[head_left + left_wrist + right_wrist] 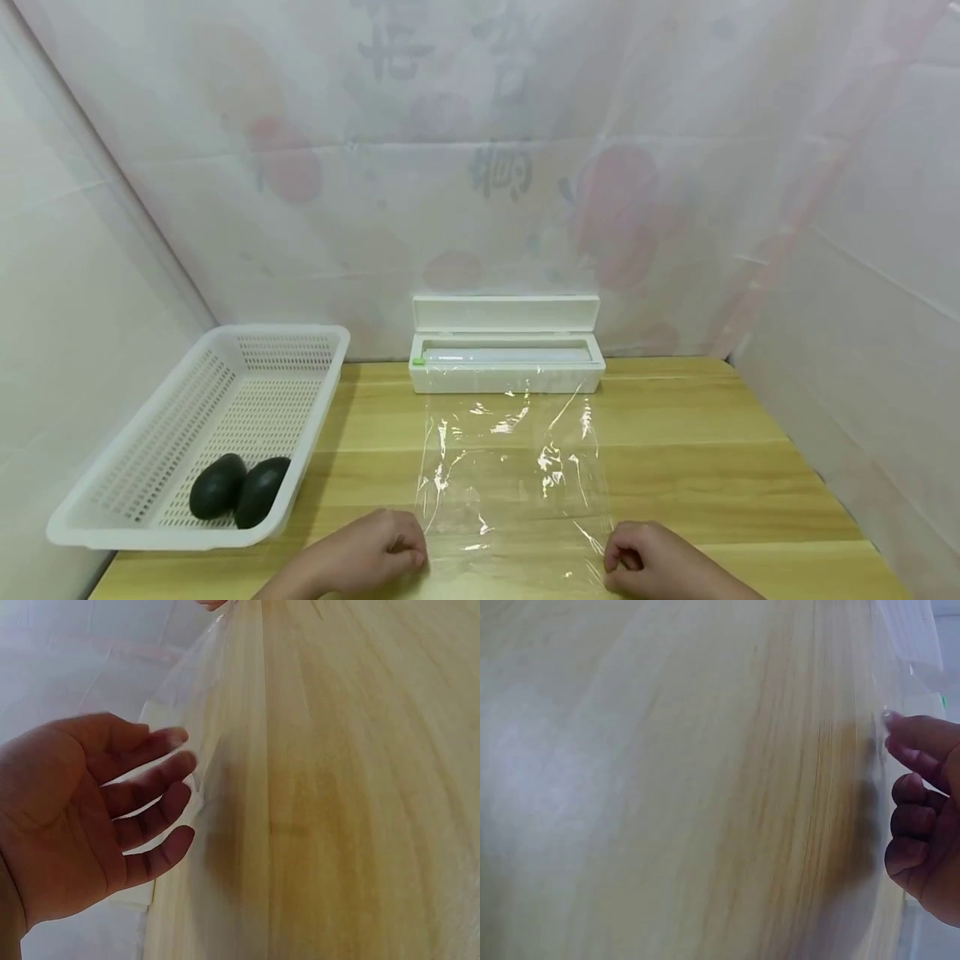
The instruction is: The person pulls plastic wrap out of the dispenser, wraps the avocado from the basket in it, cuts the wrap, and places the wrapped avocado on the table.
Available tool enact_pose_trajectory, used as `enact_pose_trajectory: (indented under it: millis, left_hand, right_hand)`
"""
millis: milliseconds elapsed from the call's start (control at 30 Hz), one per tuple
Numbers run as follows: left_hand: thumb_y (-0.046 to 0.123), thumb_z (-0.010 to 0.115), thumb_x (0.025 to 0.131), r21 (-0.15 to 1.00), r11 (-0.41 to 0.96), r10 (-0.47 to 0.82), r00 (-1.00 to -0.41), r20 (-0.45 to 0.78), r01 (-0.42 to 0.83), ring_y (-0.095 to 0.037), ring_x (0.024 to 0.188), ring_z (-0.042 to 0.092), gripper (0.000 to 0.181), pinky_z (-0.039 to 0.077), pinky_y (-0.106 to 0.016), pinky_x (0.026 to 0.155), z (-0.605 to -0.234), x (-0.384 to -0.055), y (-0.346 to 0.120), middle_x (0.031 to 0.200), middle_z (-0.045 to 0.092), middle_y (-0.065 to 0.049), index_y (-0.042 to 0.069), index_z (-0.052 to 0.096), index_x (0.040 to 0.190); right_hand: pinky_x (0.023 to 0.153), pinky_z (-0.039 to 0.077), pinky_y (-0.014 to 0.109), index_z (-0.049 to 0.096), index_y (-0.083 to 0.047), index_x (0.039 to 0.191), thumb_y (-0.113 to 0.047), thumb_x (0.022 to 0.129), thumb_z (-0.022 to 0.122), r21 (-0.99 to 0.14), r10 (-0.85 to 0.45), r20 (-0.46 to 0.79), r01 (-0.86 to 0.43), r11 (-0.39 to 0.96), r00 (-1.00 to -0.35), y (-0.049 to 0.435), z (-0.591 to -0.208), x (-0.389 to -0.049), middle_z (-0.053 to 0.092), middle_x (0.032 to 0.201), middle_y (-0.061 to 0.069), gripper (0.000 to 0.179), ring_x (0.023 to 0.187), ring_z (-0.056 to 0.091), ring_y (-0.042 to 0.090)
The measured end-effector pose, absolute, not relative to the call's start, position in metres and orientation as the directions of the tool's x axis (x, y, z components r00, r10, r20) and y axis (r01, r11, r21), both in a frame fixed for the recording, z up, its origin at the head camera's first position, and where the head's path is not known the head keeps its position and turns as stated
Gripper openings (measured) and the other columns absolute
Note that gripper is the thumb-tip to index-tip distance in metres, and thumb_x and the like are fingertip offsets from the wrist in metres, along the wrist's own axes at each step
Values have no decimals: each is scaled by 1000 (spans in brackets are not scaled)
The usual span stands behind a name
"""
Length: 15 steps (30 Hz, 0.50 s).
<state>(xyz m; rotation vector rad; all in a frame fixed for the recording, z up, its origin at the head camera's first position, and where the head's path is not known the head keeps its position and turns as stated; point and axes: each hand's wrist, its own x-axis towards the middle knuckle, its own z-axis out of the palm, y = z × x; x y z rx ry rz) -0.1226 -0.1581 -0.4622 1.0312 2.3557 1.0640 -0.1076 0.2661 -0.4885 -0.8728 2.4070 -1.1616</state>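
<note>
A sheet of clear plastic wrap [517,483] stretches toward me from a roll [506,355] in a white box [506,380] with its lid raised. At the sheet's near left corner is my left hand [375,550], thumb and forefinger pinching the film's edge. In the left wrist view, the other fingers [154,859] are loosely bent. My right hand [656,562] pinches the near right edge, its remaining fingers [911,821] curled in toward the palm. Between both hands the wrap lies close over the wooden table, with creases and bright reflections.
To the left stands a white perforated basket [322,417] with two dark, avocado-like fruits [217,487] at its near end. The wooden table [712,467] meets a printed curtain [480,208] at the back, and pale cloth walls flank both sides.
</note>
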Motion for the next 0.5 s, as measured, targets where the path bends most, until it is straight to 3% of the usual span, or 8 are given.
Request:
enact_pose_trajectory:
  millis: [233, 400, 500]
  left_hand:
    - [15, 66, 85, 692, 507, 722, -692, -14, 514, 7, 71, 50, 8, 46, -15, 62, -463, -121, -153, 79, 58, 19, 21, 70, 82]
    - [18, 69, 83, 654, 563, 694, -719, -41, 505, 6, 66, 48, 5, 45, -15, 60, -467, -120, -147, 75, 54, 19, 23, 68, 83]
    - [17, 70, 80, 575, 615, 679, -734, -38, 539, 5, 66, 46, 7, 43, -16, 61, -469, -121, -145, 74, 52, 20, 23, 68, 84]
  right_hand:
    - [52, 42, 19, 59, -25, 74, -23, 91, 61, -732, -508, -26, -330, 596, -861, 265, -482, -104, 46, 62, -20, 18, 59, 44, -7]
    - [47, 39, 19, 56, -26, 71, -38, 88, 64, -689, -482, -112, -281, 668, -869, 265, -485, -103, 45, 58, -19, 22, 52, 41, -6]
    - [46, 36, 19, 56, -28, 71, -41, 87, 64, -638, -480, -118, -304, 708, -869, 266, -486, -102, 46, 58, -19, 23, 51, 39, -6]
